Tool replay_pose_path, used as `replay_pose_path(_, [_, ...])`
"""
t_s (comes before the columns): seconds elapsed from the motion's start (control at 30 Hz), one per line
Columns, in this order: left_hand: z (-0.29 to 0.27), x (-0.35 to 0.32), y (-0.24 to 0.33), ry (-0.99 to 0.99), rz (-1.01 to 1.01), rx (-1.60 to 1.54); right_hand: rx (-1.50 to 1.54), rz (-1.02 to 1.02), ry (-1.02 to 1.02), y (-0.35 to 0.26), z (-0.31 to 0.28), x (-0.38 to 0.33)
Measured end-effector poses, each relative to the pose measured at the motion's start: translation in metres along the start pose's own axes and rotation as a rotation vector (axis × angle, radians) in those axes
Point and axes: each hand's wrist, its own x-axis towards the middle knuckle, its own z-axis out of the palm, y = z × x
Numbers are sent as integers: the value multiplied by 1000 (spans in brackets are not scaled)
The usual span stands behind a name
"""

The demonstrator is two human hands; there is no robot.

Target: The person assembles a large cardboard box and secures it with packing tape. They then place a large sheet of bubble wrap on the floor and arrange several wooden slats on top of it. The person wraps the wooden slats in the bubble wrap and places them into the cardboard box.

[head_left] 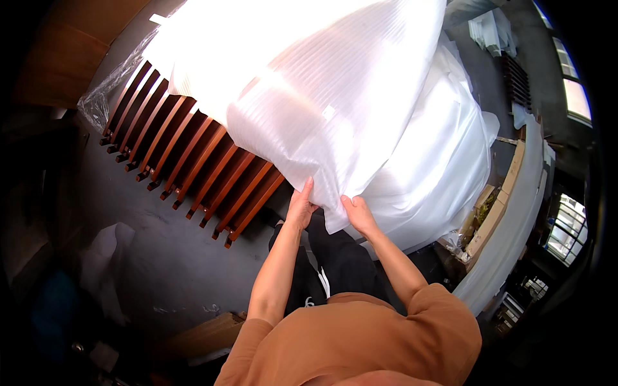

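A large white foam sheet point(309, 116) spreads out in front of me, its near edge gathered between my hands. With thumb on top, my left hand point(301, 207) grips that edge. A short way to the right, my right hand point(357, 212) pinches the same sheet, and a loose corner hangs between the two. To the left, a row of reddish-brown wooden slats point(212, 167) with dark ends sticks out from under the sheet. Bright glare washes out the sheet's far part.
More white sheeting point(438, 154) lies bunched at the right. Beyond it stands a long pale wooden frame point(499, 209). Clear plastic film point(106, 96) hangs by the far-left slats, near a brown cardboard panel point(64, 45). A cardboard piece point(203, 338) lies on the grey floor point(161, 257) at lower left.
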Motion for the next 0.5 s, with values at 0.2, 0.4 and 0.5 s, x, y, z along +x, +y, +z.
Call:
replay_pose_path(0.2, [31, -63, 73, -116, 215, -56, 156, -6, 33, -110, -53, -29])
replay_pose_path(0.4, [26, -116, 382, 26, 829, 306, 433, -613, -337, -205, -77, -29])
replay_pose_path(0.5, [38, -172, 518, 23, 1240, 180, 277, -487, -352, -172, -76, 6])
